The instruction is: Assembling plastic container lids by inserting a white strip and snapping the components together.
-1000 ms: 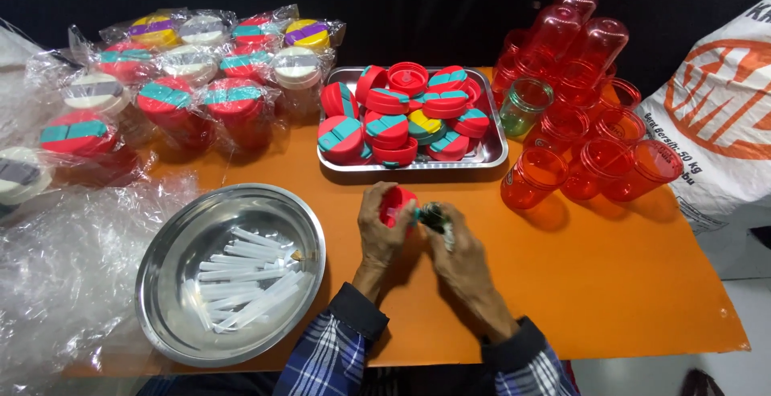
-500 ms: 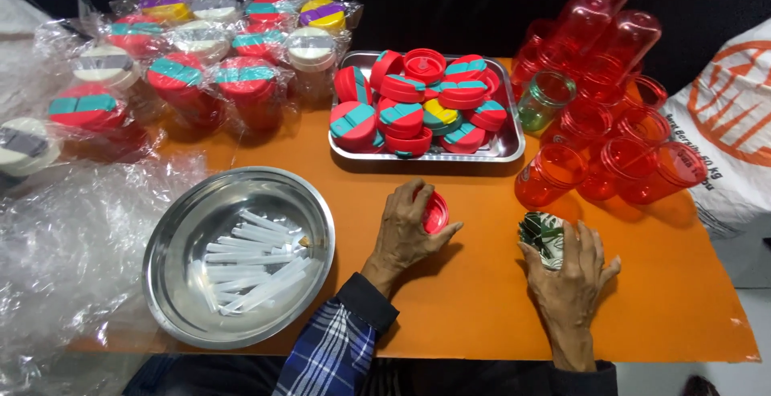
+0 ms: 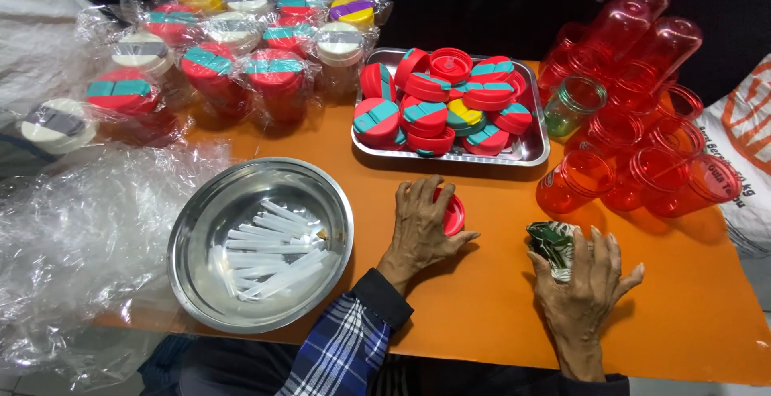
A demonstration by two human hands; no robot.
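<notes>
At nine o'clock lie loose plastic wrap [image 3: 72, 227] and a steel bowl [image 3: 201, 211] of white straws [image 3: 269, 251]. At eleven, wrapped lidded cups [image 3: 233, 51] look finished. The left hand [image 3: 419, 223], fingers curled, presses a red lid [image 3: 452, 213] at centre. At twelve, a tray [image 3: 530, 151] still holds many lids [image 3: 442, 103]. The right hand [image 3: 586, 283] grips a green-and-white crumpled packet [image 3: 550, 239] at four o'clock; at two, many red cups [image 3: 634, 123] stay uncapped.
</notes>
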